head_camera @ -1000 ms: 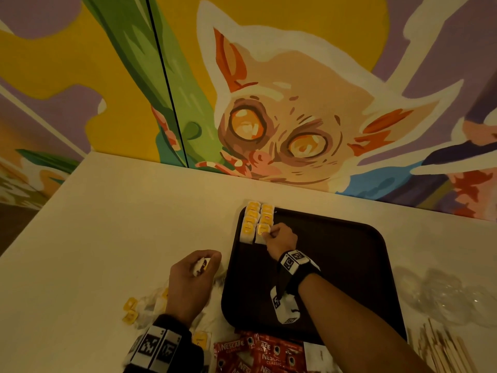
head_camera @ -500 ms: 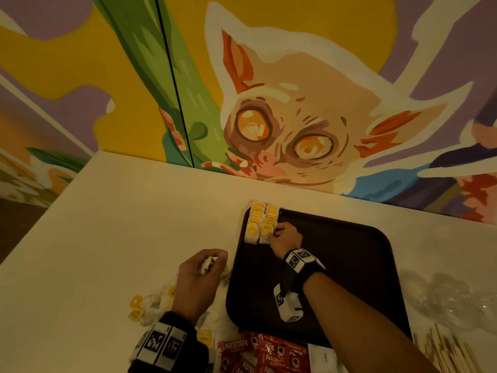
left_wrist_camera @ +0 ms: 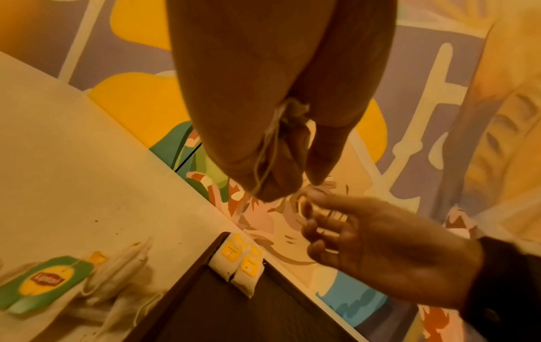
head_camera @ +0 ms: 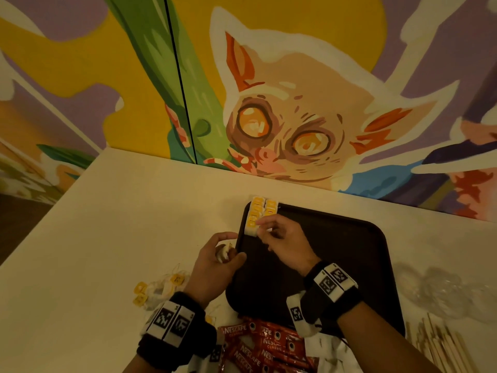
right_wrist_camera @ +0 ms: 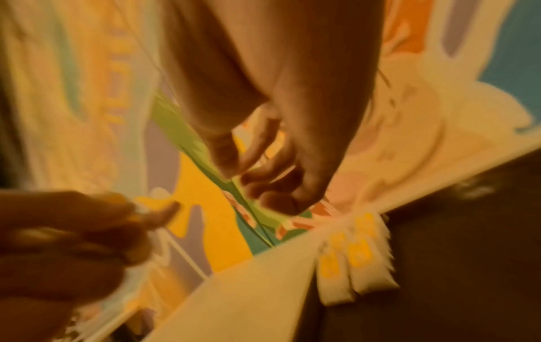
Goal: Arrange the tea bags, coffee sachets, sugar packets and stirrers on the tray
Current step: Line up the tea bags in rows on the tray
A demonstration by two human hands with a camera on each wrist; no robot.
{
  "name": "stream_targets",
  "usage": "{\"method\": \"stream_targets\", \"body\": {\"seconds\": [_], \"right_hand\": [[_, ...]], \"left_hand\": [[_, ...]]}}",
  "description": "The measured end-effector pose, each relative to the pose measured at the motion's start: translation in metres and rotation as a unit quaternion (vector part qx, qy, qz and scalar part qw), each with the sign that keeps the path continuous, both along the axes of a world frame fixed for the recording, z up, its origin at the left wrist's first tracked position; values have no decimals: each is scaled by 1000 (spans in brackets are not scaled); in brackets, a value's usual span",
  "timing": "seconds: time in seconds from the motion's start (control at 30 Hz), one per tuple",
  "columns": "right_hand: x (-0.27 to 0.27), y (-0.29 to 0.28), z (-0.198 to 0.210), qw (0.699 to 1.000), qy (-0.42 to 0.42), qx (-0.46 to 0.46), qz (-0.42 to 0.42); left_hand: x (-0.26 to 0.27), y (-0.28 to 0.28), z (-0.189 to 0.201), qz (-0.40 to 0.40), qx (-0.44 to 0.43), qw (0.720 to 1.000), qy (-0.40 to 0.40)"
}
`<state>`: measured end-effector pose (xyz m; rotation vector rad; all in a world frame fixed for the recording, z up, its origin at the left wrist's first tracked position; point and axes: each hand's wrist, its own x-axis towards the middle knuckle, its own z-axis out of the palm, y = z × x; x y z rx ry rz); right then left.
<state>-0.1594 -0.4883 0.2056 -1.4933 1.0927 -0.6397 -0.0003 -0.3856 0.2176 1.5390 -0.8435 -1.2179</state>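
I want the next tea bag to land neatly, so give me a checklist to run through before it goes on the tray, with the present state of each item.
1. Next tea bag in hand: ok. The left hand holds a tea bag, its string hanging by the fingers.
2. Right hand free to take it: cannot tell, it may pinch something small.
3. Rows of tea bags tidy at the far left corner of the tray: ok.
4. Bare tray next to the rows: ok.
5. Supply left: ok, loose tea bags lie on the table.
6. Coffee sachets and stirrers on the tray: not ok, not yet.
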Motion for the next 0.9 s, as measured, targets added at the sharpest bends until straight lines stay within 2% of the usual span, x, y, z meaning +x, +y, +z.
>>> {"method": "stream_targets", "body": {"seconds": [0.1, 0.17, 0.37, 0.57, 0.77, 0.9], "right_hand": [[-1, 21, 29, 991, -24, -31, 128], [-1, 29, 35, 986, -1, -40, 162], [-1, 39, 39, 980, 51, -109, 158], [-11, 47, 43, 992, 13, -62, 111], [-21, 51, 50, 992, 29, -80, 94], [-22, 56, 52, 994, 20, -66, 86]], "left_hand": [[-5, 5, 10, -43, -18, 999, 5], [-8, 7, 16, -70, -31, 997, 11], [-11, 15, 24, -121, -42, 992, 8], [-9, 23, 28, -131, -56, 989, -32], [-1, 25, 33, -102, -121, 982, -99], [0, 21, 37, -91, -131, 978, -133]]}}
